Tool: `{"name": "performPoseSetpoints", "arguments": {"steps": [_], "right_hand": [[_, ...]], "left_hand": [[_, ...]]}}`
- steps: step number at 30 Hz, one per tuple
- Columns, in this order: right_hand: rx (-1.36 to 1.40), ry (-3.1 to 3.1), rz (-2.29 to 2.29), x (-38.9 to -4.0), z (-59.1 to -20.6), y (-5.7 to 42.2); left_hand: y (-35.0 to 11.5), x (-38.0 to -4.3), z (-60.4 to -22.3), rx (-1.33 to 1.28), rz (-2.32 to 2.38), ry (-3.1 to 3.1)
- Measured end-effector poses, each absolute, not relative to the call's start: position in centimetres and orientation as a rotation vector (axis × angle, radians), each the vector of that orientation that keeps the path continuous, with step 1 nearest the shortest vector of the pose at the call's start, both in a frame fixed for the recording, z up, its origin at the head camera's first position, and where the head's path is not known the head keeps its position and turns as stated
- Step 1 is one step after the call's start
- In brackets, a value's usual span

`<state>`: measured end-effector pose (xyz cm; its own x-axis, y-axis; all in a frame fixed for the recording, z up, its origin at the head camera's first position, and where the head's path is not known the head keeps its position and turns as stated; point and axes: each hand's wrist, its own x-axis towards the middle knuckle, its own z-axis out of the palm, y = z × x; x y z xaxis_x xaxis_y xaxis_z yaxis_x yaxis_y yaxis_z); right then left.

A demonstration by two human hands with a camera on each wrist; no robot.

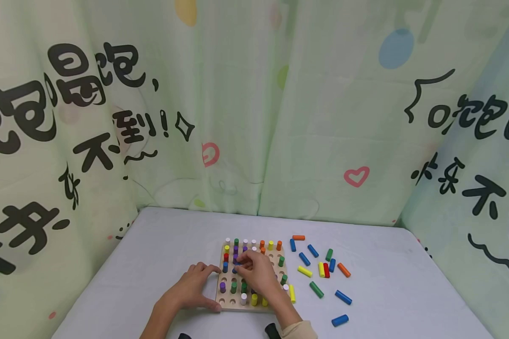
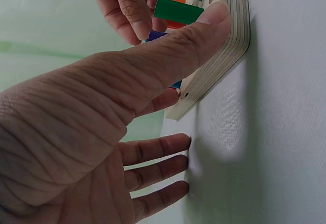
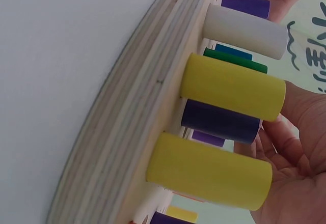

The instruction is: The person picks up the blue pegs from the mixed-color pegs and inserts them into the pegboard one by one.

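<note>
A wooden pegboard [image 1: 226, 307] with rows of round holes holds upright pegs in several colours. My left hand [image 1: 191, 288] braces its left edge, thumb at the near corner and forefinger farther up; the other fingers are spread, their tips on the table in the left wrist view. Over the board's middle, my right hand [image 1: 258, 274] pinches a blue peg [image 2: 155, 35] between thumb and forefinger, low among the standing pegs. The fingers hide much of this peg, so I cannot tell whether it is in a hole. Yellow pegs [image 3: 233, 86] stand along the near edge.
Loose pegs lie scattered right of the board: several blue [image 1: 343, 296], green [image 1: 316, 289], yellow [image 1: 304, 271] and orange [image 1: 344, 270] ones, plus a red one [image 1: 326, 270]. A yellow peg [image 1: 292, 294] lies against the right edge. A printed curtain [image 1: 246, 117] surrounds the white table [image 1: 386, 282].
</note>
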<state>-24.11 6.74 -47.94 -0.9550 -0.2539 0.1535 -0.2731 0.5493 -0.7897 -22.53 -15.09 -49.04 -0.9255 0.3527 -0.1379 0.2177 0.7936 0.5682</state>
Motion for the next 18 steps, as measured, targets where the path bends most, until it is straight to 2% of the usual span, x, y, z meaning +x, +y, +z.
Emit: {"name": "performPoseSetpoints", "arguments": {"steps": [18], "right_hand": [[0.412,-2.754,1.4,-23.51,-48.0,6.85]], "left_hand": [[-15.0,-22.51,-48.96,0.432,0.825,2.745]]}}
